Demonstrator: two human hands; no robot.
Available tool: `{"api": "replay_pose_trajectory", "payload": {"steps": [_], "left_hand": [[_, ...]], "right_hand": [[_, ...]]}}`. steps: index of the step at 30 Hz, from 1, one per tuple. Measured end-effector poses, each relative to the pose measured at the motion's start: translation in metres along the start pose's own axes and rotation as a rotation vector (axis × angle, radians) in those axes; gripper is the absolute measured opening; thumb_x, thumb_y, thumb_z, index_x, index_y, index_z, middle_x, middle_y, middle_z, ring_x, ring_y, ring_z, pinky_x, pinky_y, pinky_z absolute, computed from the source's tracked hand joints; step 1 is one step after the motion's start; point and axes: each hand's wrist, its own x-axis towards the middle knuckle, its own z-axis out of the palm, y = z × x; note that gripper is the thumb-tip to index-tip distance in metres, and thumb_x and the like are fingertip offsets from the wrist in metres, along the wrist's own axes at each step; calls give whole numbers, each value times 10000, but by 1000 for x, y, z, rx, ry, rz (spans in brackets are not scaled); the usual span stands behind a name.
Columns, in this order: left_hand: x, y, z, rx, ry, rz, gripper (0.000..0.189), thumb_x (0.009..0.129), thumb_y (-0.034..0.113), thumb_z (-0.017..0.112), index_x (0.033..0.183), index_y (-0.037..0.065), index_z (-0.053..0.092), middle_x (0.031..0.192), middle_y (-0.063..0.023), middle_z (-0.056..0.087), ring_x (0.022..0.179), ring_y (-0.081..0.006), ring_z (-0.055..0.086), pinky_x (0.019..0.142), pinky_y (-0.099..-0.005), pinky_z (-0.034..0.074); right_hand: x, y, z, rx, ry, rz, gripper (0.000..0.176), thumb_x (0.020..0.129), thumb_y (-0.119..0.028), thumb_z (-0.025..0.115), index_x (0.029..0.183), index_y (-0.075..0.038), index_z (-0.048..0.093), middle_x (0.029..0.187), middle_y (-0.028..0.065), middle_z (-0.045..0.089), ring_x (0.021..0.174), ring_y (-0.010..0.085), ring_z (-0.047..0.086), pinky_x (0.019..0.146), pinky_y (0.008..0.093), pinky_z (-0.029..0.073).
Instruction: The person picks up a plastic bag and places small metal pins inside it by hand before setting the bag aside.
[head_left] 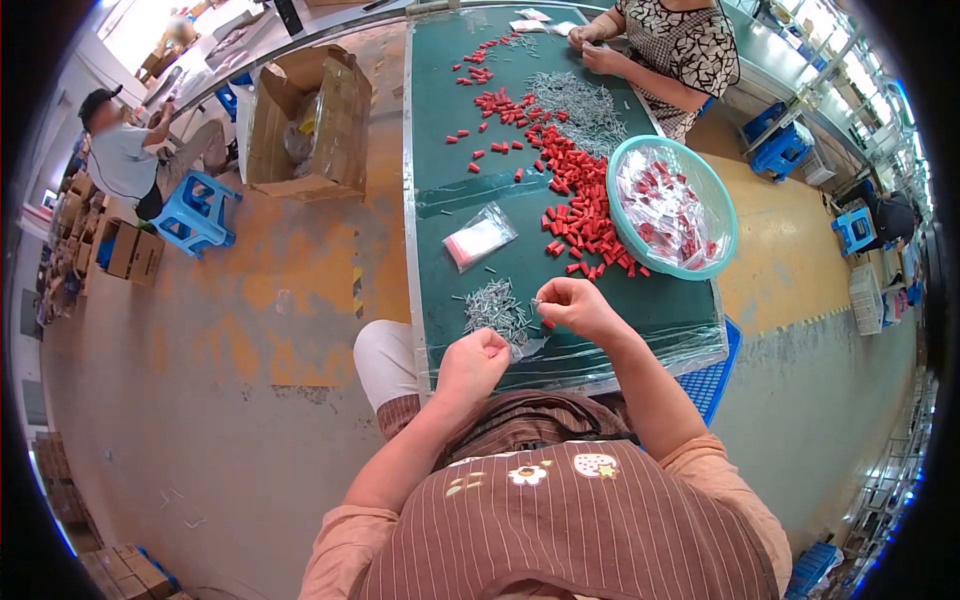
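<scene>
A worn floor (pixel 290 440) surrounds the green bench (pixel 436 110), a teal basin (pixel 672 267) at its right edge. By the near edge, the right hand (pixel 587 309) seems pinched on one part (pixel 536 302); the left hand (pixel 470 368) apparently grips a clear bag (pixel 527 349) beside piled grey parts (pixel 493 308). This looks like piece-by-piece picking, calling for a fine pinch.

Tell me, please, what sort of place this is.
Probably a small-parts workshop or factory: red pieces and small grey pieces lie heaped on a green table, a basket holds clear bags, and another person is at its far end.
</scene>
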Motion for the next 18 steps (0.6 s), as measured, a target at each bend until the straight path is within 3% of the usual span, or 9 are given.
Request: {"api": "replay_pose_trajectory", "payload": {"steps": [2, 3, 6, 7, 11, 18], "left_hand": [[7, 9, 2, 33, 3, -5, 193, 814, 184, 697, 904, 13, 707, 765, -106, 688, 734, -154, 652, 704, -307, 510], [10, 13, 2, 50, 4, -8, 195, 808, 188, 700, 898, 15, 709, 759, -111, 684, 730, -161, 652, 703, -311, 509], [15, 25, 5, 78, -4, 55, 202, 797, 192, 697, 892, 14, 712, 756, -119, 681, 716, -174, 646, 695, -319, 508], [17, 26, 6, 52, -17, 49, 200, 797, 187, 695, 894, 12, 712, 754, -113, 682, 712, -166, 641, 689, -316, 506], [20, 25, 10, -59, -67, 40, 195, 797, 168, 690, 900, 4, 712, 740, -79, 680, 691, -130, 616, 665, -296, 496], [19, 22, 14, -67, -62, 54, 178, 807, 160, 686, 893, 6, 709, 716, -47, 671, 664, -95, 595, 639, -270, 488]], "right_hand": [[-14, -7, 6, 139, -15, -82, 171, 838, -103, 696, 975, -4, 670, 862, 17, 662, 782, 84, 605, 712, 229, 485], [-20, -10, 11, 186, -29, -138, 144, 834, -77, 701, 966, -27, 672, 965, 35, 664, 883, 100, 608, 797, 254, 482], [-38, -18, 20, -115, -30, -403, 129, 824, -63, 698, 949, -43, 671, 1067, 59, 648, 1000, 145, 604, 889, 302, 470], [-41, -20, 24, -165, -23, -469, 132, 806, -61, 708, 931, -49, 670, 1129, 85, 626, 1070, 216, 590, 933, 347, 457], [-42, -11, 27, -379, 124, -556, 157, 774, -68, 729, 922, -57, 679, 1113, 108, 631, 1082, 295, 581, 953, 382, 451], [-50, -19, 20, -578, 137, -580, 160, 763, -43, 721, 914, -65, 673, 1098, 85, 632, 1058, 260, 589, 901, 367, 477]]}}
